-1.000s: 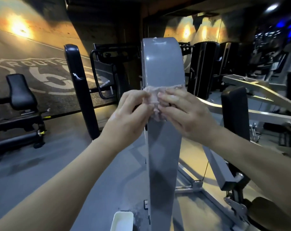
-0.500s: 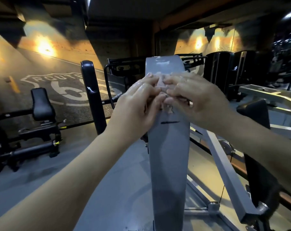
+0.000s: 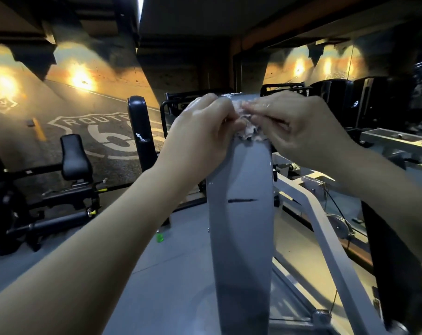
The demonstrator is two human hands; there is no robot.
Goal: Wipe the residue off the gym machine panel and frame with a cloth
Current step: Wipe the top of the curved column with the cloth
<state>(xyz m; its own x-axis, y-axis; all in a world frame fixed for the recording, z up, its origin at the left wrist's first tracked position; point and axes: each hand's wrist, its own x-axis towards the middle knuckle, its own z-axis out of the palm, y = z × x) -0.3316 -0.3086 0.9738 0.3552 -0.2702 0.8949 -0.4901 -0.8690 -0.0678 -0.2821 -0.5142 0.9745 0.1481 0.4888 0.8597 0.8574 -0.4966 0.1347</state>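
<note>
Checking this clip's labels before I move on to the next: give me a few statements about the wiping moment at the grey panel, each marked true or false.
1. The left hand and the right hand both hold the cloth near the top of the grey panel. True.
2. The dark streak on the panel lies above the hands. False: it lies below them, further down the panel.
3. The cloth is spread out flat. False: it is bunched up between the fingers.
4. A small green object lies on the floor to the left of the panel. True.
</note>
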